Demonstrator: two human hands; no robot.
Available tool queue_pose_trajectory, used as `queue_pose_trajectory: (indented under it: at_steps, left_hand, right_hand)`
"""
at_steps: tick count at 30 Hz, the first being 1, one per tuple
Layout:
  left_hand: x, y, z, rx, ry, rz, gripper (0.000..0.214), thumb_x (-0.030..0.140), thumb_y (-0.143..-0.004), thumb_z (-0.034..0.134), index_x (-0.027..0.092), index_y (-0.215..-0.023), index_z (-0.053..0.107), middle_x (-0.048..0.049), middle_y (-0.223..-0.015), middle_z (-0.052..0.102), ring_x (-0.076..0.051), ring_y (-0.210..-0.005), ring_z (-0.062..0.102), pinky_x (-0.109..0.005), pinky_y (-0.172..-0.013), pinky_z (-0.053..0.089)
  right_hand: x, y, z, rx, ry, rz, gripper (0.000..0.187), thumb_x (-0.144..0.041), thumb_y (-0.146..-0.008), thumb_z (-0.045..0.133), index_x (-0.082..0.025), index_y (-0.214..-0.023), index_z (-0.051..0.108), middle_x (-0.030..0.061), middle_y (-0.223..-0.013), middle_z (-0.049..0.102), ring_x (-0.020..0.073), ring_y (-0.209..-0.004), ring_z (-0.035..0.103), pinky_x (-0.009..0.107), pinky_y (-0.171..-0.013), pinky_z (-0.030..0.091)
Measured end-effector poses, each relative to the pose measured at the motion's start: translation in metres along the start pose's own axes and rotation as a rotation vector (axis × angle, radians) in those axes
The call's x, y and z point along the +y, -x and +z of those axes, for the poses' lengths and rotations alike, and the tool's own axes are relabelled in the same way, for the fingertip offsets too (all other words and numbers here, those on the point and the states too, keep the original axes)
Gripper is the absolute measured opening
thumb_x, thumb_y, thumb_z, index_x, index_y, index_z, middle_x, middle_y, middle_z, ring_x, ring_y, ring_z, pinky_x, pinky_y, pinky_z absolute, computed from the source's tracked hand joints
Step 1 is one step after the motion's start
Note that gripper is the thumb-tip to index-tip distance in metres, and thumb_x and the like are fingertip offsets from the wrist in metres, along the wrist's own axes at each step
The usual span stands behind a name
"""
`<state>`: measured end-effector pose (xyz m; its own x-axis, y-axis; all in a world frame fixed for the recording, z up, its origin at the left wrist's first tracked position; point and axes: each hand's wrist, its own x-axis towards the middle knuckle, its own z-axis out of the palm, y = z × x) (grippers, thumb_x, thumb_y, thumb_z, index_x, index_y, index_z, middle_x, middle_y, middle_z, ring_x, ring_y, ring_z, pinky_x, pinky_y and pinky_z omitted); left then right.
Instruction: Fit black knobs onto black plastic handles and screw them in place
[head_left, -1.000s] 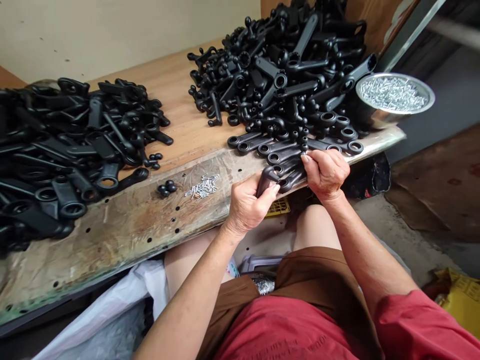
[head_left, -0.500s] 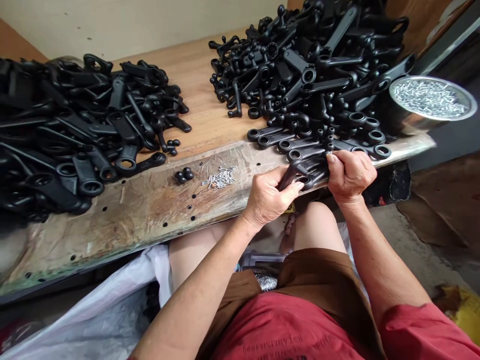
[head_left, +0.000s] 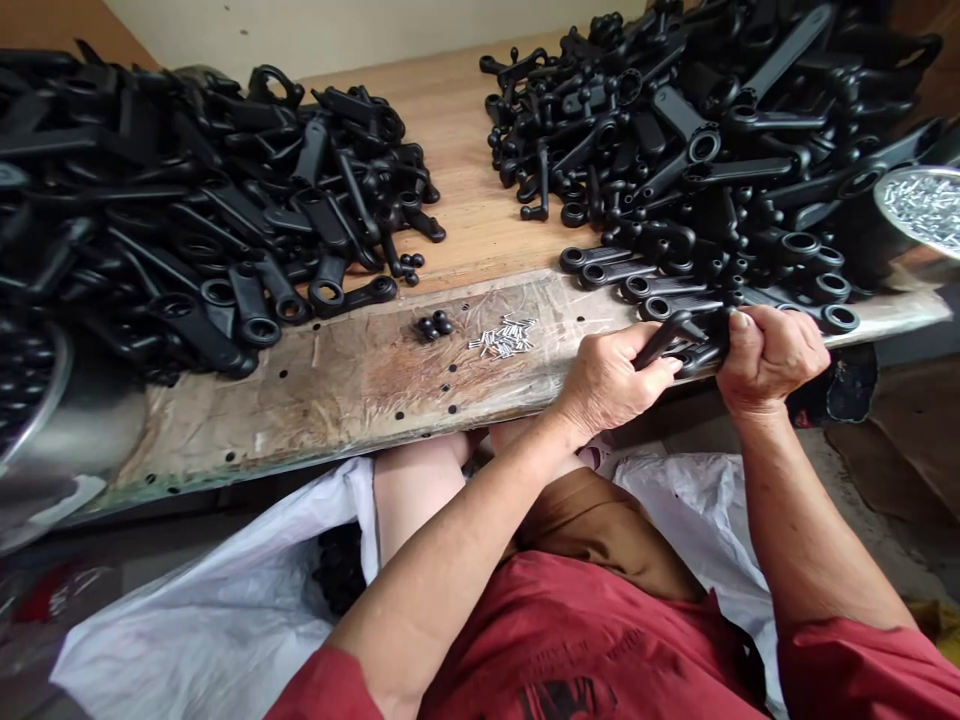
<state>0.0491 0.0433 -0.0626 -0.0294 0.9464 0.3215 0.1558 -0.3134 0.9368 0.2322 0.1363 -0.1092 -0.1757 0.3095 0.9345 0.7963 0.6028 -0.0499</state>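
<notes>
Both arms enter from the lower edge of the view and reach forward, converging toward the upper right. The left forearm [head_left: 465, 560] is bare and runs diagonally from lower left, with the wrist held nearly straight. The left hand [head_left: 611, 385] lies back-up, its fingers curled inward in a closed grip and its thumb [head_left: 667, 367] pointing toward the other hand. The right forearm [head_left: 799, 530] is bare too and rises more steeply, slanting slightly leftward. The right hand [head_left: 772, 358] is clenched like a fist, knuckles uppermost. The two hands sit level and close together; whether they touch cannot be told. Red sleeves [head_left: 862, 670] cover the upper arms.
</notes>
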Motion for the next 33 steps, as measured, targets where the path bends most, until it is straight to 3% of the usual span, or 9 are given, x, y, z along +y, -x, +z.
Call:
queue_pose_trajectory:
  at_steps: [10,21,26,30,33]
  left_hand:
    - [0.002,-0.001,-0.002,-0.007,0.029,-0.047,0.013,0.013,-0.07,0.06,0.013,-0.082,0.066,0.0025,-0.06,0.059,-0.012,-0.056,0.052,-0.022,-0.056,0.043]
    - [0.003,0.0,-0.004,-0.004,0.142,-0.089,0.017,0.012,-0.07,0.059,0.012,-0.086,0.065,0.0036,-0.062,0.058,-0.009,-0.059,0.051,-0.02,-0.058,0.041]
    - [0.0,-0.004,-0.001,-0.002,0.228,-0.176,0.013,0.012,-0.068,0.061,0.014,-0.08,0.064,0.0052,-0.061,0.055,-0.009,-0.059,0.049,-0.021,-0.058,0.039]
    - [0.016,-0.003,-0.009,0.029,0.319,-0.285,0.006,0.013,-0.066,0.06,0.015,-0.071,0.059,0.0062,-0.057,0.051,-0.008,-0.054,0.046,-0.022,-0.055,0.038]
    - [0.036,0.028,-0.017,-0.012,0.367,-0.369,0.003,0.016,-0.07,0.056,0.016,-0.072,0.056,0.0053,-0.056,0.051,-0.008,-0.048,0.047,-0.023,-0.05,0.04]
  right_hand:
    - [0.005,0.001,0.0,-0.065,0.067,0.03,0.036,-0.043,-0.085,0.041,-0.02,-0.063,0.056,0.0092,-0.052,0.057,0.018,-0.049,0.05,0.031,-0.054,0.037]
    - [-0.005,0.001,-0.004,-0.151,0.087,0.086,0.043,-0.041,-0.088,0.033,-0.012,-0.067,0.056,0.0097,-0.058,0.052,0.0161,-0.058,0.047,0.031,-0.061,0.036]
    - [-0.005,-0.001,-0.004,-0.152,0.106,0.066,0.045,-0.041,-0.089,0.031,-0.012,-0.066,0.057,0.01,-0.057,0.053,0.016,-0.057,0.047,0.03,-0.06,0.036]
    - [-0.008,-0.006,-0.005,-0.13,0.101,0.006,0.04,-0.038,-0.088,0.034,-0.013,-0.068,0.058,0.0082,-0.056,0.056,0.0158,-0.055,0.049,0.029,-0.058,0.037]
    - [-0.011,-0.01,-0.005,-0.081,0.057,-0.059,0.031,-0.032,-0.087,0.038,-0.014,-0.069,0.058,0.0059,-0.056,0.057,0.0156,-0.053,0.049,0.028,-0.057,0.038]
